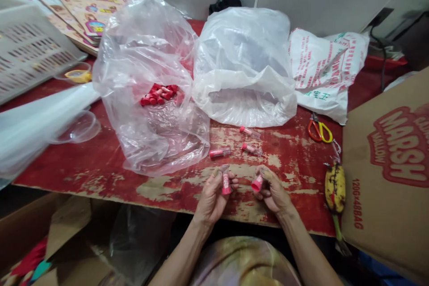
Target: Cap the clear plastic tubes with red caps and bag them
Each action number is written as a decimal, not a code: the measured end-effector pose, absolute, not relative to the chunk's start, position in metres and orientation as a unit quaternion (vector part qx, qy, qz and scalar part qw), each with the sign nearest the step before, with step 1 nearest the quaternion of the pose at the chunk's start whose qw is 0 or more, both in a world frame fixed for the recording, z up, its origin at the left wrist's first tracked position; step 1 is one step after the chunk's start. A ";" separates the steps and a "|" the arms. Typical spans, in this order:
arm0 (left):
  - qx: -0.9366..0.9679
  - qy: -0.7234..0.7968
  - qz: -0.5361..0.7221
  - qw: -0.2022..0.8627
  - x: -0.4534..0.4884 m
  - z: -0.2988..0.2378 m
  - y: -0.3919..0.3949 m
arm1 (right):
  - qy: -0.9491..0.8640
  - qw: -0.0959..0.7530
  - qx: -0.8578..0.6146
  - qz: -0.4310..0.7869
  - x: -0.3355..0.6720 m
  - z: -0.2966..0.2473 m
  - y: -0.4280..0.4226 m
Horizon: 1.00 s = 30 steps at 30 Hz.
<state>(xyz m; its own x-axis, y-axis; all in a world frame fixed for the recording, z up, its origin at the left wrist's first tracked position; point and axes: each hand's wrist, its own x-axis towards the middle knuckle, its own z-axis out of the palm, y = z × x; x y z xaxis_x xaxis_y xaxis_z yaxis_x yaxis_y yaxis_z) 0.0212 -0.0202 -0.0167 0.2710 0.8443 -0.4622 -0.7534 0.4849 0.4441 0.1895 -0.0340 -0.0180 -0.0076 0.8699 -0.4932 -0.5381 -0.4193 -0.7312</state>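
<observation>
My left hand (pixel 214 192) is closed around a small clear tube with a pink-red base (pixel 226 184), held upright near the table's front edge. In my right hand (pixel 273 190) is a second tube of the same kind (pixel 257 183), tilted with its red end toward me. Three similar tubes lie on the table just beyond my hands: one on the left (pixel 220 153), one at the right (pixel 251 149) and one farther back (pixel 250 132). An opened clear plastic bag (pixel 167 143) at the left holds several red pieces (pixel 161 94).
A white plastic bag (pixel 248 98) and a printed sack (pixel 325 71) stand at the back. Scissors (pixel 320 130), a banana (pixel 335 187) and a cardboard box (pixel 385 214) are at the right. A white basket (pixel 30 49) and clear lid (pixel 77 127) are left.
</observation>
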 end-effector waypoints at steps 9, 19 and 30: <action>0.060 0.308 0.444 0.839 0.028 -0.010 -0.024 | -0.443 0.389 -0.555 0.586 0.185 -0.015 -0.034; 0.081 0.344 0.474 0.807 0.037 -0.016 -0.032 | -0.702 0.332 -0.573 0.260 0.167 -0.006 -0.043; 0.118 0.395 0.582 0.701 0.035 -0.018 -0.032 | -0.531 0.502 -0.599 0.327 0.168 -0.012 -0.059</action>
